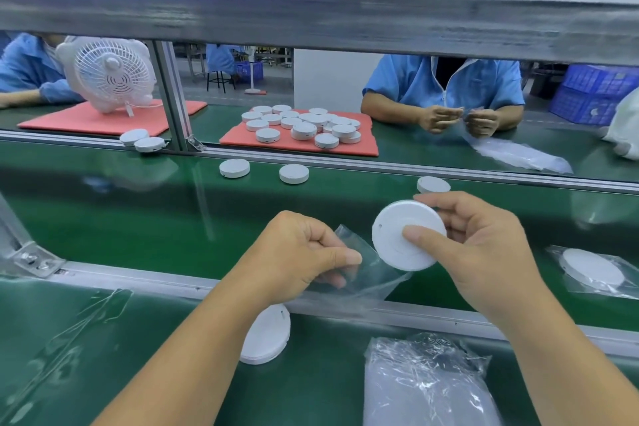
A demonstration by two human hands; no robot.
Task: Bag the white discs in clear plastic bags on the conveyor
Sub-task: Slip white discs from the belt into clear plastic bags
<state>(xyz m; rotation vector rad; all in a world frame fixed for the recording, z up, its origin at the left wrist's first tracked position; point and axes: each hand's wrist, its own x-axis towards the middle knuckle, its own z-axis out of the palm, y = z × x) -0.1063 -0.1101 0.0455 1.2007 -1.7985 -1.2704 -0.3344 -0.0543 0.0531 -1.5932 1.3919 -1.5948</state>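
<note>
White disc in hand [408,235]: held up over the green conveyor belt [138,218], at about 3 o'clock from the bag mouth and just touching the film there; none of it looked to be inside yet.
Left hand [304,256]: fingers curled, thumb and forefinger pinching the near edge of a clear plastic bag [363,273]; the bag hung slack toward 4 o'clock, its far corner under the disc.
Right hand [480,242]: gripped the disc, thumb pressed flat on its face, fingertips hooked over the rim at 12 o'clock.
Step in hand: judged to be the insertion, with the bag taken up and the disc brought to its opening but not yet slid in.
Next move calls for: the left fingers to part the two film layers so the mouth gapes, then the right hand to tilt the disc edge-first and push it toward 9 o'clock into the bag; a mouth stuck shut would likely crumple against the rim.
Spare disc [266,335]: lay on the near shelf at 6 o'clock from the left hand, partly hidden by the wrist.
Bag stack [425,384]: a heap of empty bags at 5 o'clock, near the right forearm.
Loose discs [294,173]: a few on the belt at 12 o'clock, unbagged.
Bagged disc [591,268]: already wrapped, on the belt at 3 o'clock from the right hand.
</note>
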